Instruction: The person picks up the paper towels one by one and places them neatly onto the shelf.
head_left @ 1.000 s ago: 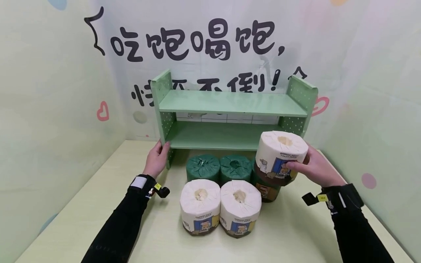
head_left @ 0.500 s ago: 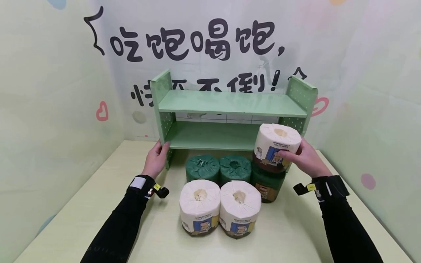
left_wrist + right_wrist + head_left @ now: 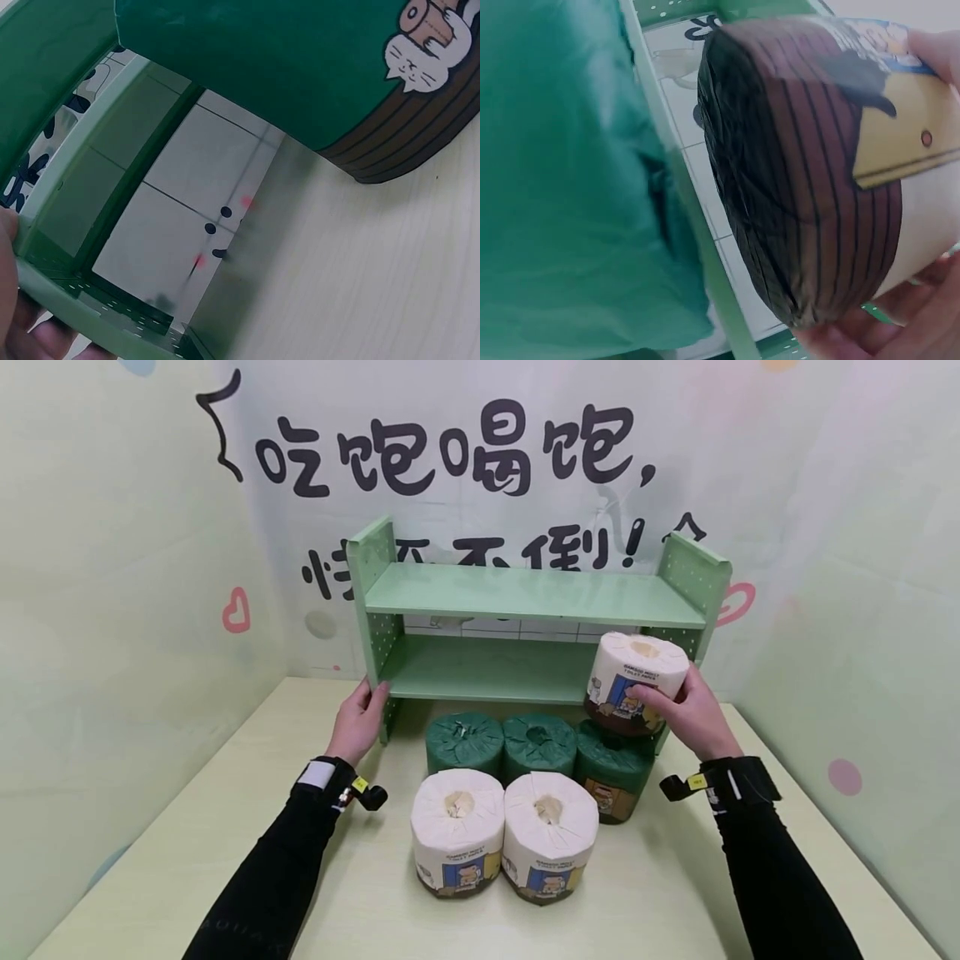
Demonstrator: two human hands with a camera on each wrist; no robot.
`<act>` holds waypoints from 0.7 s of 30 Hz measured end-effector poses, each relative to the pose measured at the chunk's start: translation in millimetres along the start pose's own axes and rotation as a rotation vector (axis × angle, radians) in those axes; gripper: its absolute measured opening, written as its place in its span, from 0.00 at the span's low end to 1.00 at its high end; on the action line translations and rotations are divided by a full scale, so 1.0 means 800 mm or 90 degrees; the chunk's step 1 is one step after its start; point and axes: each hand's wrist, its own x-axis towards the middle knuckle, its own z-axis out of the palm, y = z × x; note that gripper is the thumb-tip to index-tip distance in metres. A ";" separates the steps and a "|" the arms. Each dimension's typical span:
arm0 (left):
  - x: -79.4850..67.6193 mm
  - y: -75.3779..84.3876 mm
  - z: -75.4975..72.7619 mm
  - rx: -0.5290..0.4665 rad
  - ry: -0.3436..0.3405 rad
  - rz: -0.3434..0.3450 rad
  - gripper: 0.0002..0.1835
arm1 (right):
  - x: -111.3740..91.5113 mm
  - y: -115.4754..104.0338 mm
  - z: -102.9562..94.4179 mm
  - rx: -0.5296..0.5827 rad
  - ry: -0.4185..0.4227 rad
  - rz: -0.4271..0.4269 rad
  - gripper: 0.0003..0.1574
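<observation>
My right hand (image 3: 701, 714) grips a white-wrapped toilet roll (image 3: 609, 672) by its right side, with the thumb across its printed front. The roll hangs slightly tilted at the right end of the green shelf rack's (image 3: 480, 670) lower board, above the right green toilet roll (image 3: 615, 777). In the right wrist view the held roll (image 3: 825, 180) shows its dark underside and brown striped band. My left hand (image 3: 357, 727) holds the rack's left side panel; in the left wrist view its fingers (image 3: 56, 337) go round that panel.
Two more green rolls (image 3: 465, 747) stand in a row with the right one, before the rack. Two white rolls (image 3: 457, 839) stand side by side nearer me on the pale table (image 3: 300, 827). A printed cloth backdrop (image 3: 442, 393) hangs behind.
My right hand has carried the white toilet roll away from me, toward the lower board, and the green roll's top beneath it has come into view. The left hand stays on the rack.
</observation>
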 end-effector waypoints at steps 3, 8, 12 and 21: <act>0.001 -0.001 0.000 0.000 -0.002 0.008 0.28 | 0.001 0.004 0.003 0.011 0.024 0.026 0.52; 0.000 -0.001 0.000 -0.008 -0.006 0.005 0.28 | 0.001 0.006 0.008 0.011 0.045 0.062 0.59; 0.001 -0.004 0.001 -0.011 -0.007 -0.001 0.28 | 0.002 0.006 0.012 0.004 0.061 0.061 0.59; 0.004 -0.006 0.001 -0.014 -0.008 -0.001 0.28 | 0.003 0.005 0.020 -0.075 0.121 0.025 0.61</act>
